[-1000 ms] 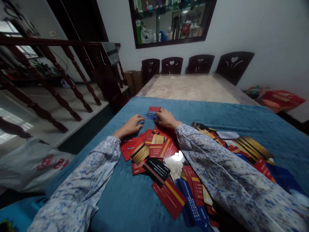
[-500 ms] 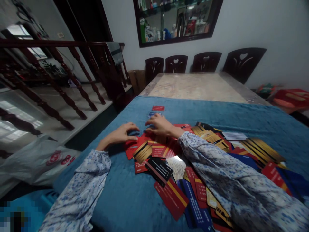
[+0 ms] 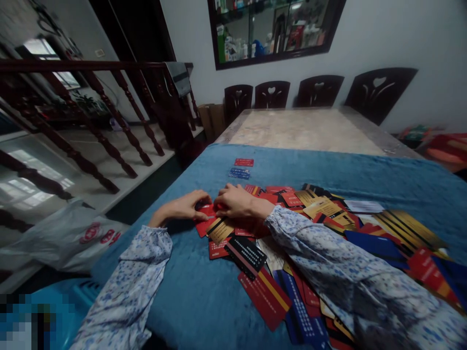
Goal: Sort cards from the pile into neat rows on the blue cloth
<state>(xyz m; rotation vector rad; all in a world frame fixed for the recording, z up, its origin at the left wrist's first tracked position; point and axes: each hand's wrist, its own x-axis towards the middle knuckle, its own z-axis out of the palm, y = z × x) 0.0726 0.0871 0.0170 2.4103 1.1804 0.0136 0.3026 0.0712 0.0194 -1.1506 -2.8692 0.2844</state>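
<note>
My left hand is curled at the left end of a heap of cards, its thumb and fingers around the edge of a red card. Close against it, my right hand has its fingers bent down and closed on the same red area; its fingertips are partly hidden. Just below lie a gold card with a black stripe and a black card. Beyond the hands, a blue card and a red bank-style card lie apart from the heap, one behind the other.
Red, gold, blue and black cards spread rightward under my right sleeve. A blue cloth covers the near part of the table. Dark chairs stand behind. At left are a railing and a plastic bag.
My right hand has drawn back from the blue card toward my left hand, and its fingers have closed. The blue card is now uncovered. The view has shifted slightly.
</note>
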